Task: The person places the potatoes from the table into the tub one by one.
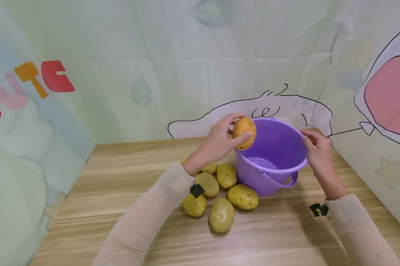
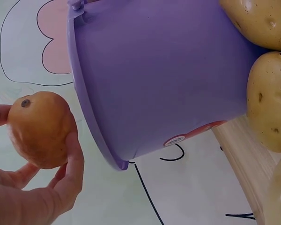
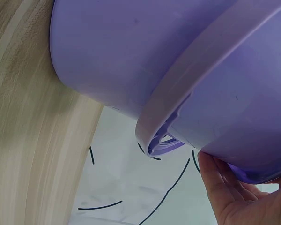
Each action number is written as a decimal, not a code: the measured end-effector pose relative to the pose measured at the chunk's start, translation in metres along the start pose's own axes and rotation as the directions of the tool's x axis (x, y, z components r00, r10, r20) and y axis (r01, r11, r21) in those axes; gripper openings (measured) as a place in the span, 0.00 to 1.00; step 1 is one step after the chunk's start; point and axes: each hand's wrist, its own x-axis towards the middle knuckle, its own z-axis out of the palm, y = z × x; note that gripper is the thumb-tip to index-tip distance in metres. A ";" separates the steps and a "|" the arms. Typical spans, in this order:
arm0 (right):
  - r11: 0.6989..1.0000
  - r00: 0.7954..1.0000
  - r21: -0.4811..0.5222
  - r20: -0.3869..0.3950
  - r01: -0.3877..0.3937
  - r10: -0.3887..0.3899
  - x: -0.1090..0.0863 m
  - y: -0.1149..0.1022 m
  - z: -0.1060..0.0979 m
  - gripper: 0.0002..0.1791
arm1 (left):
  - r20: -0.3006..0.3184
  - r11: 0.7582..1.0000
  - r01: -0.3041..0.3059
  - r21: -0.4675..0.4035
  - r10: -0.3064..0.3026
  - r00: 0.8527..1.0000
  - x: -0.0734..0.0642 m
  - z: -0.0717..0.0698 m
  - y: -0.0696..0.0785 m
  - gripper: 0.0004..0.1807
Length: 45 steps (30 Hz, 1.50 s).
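Observation:
An orange-brown potato (image 1: pixel 244 133) with dark spots is held between the thumb and fingers of my left hand (image 1: pixel 220 138). It is at the left rim of a purple bucket (image 1: pixel 271 159), above the table, and in the left wrist view it is apart from the bucket's rim. My right hand (image 1: pixel 319 153) grips the bucket's rim on the right side. The bucket stands upright, its handle (image 1: pixel 281 183) hanging down at the front. The visible part of its inside holds nothing. Several yellow potatoes (image 1: pixel 221 215) lie left of the bucket, some partly hidden by my left arm.
The wooden table (image 1: pixel 120 177) carries the bucket and potatoes. A printed cloth (image 1: pixel 146 66) hangs behind and along both sides, close behind the bucket. Small black devices (image 1: pixel 319 210) are at both wrists.

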 end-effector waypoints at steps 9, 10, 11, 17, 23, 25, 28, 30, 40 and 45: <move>1.000 1.000 0.024 0.006 0.004 -0.004 0.002 0.004 0.000 0.21 | 0.008 1.000 -0.025 0.017 0.025 1.000 0.004 0.008 0.001 0.30; 1.000 1.000 0.023 0.005 0.004 -0.004 0.002 0.004 0.000 0.21 | 0.008 0.999 -0.028 0.023 0.028 1.000 0.004 0.009 0.001 0.31; 1.000 1.000 0.020 0.004 0.003 -0.003 0.002 0.004 0.000 0.21 | 0.007 0.999 -0.033 0.030 0.033 0.999 0.004 0.010 0.001 0.30; 1.000 1.000 0.005 -0.006 0.000 0.000 0.001 0.002 -0.001 0.21 | -0.002 0.997 -0.040 0.067 0.040 0.999 0.007 0.016 0.003 0.30; 1.000 1.000 0.012 -0.001 0.009 -0.009 0.002 0.002 -0.001 0.21 | 0.014 0.995 -0.047 0.087 0.046 0.999 0.009 0.020 0.005 0.31; 1.000 1.000 0.015 0.001 0.007 -0.007 0.002 0.003 -0.001 0.21 | 0.021 0.995 -0.040 0.092 0.039 0.999 0.009 0.021 0.005 0.31; 1.000 1.000 0.017 -0.002 0.004 -0.004 0.002 0.003 -0.001 0.21 | 0.032 0.994 -0.033 0.107 0.029 0.999 0.010 0.023 0.004 0.31; 1.000 1.000 0.018 0.000 0.004 -0.004 0.002 0.003 -0.001 0.21 | 0.038 0.992 -0.035 0.122 0.031 0.999 0.010 0.024 0.004 0.30; 1.000 1.000 0.019 -0.008 0.012 -0.012 0.002 0.005 0.000 0.20 | 0.033 0.980 -0.084 0.182 0.080 0.996 0.010 0.027 0.004 0.26; 1.000 1.000 0.011 -0.012 0.011 -0.011 0.002 0.004 0.000 0.21 | 0.021 0.981 -0.094 0.169 0.092 0.996 0.008 0.024 0.004 0.25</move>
